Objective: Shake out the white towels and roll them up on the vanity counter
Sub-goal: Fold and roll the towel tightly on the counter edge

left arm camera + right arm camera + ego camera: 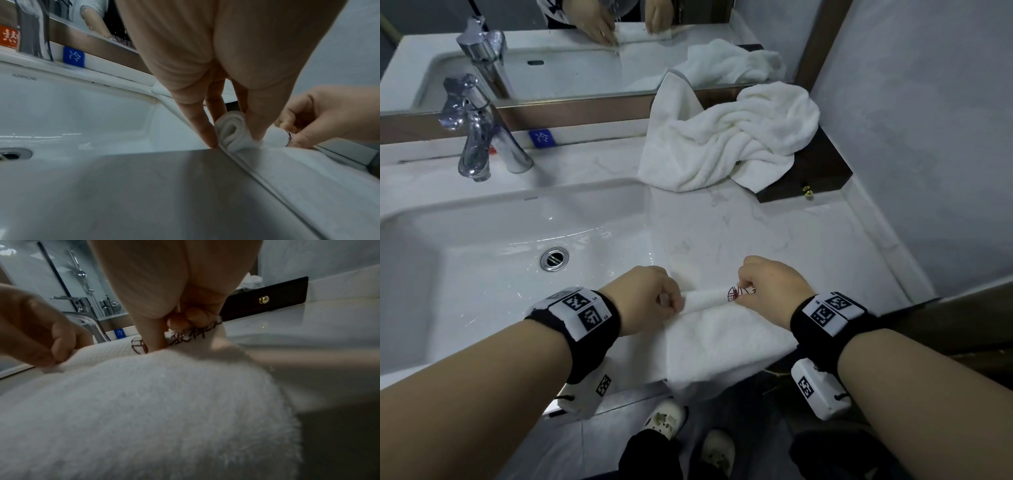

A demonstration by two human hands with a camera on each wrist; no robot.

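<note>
A white towel (722,339) lies flat on the vanity counter (774,240) at its front edge, its far end curled into a thin roll (709,297) with a dark red logo. My left hand (650,301) pinches the roll's left end (232,131) between thumb and fingers. My right hand (763,284) pinches the right end by the logo (185,335). The towel's near part (144,410) hangs over the counter edge. A second white towel (726,144) lies crumpled at the back of the counter, partly on a dark wooden box (815,171).
The white sink basin (482,260) with a metal drain (554,259) lies directly left of the roll. A chrome faucet (476,133) stands behind it, under a mirror (571,51). A grey wall (928,137) bounds the counter on the right.
</note>
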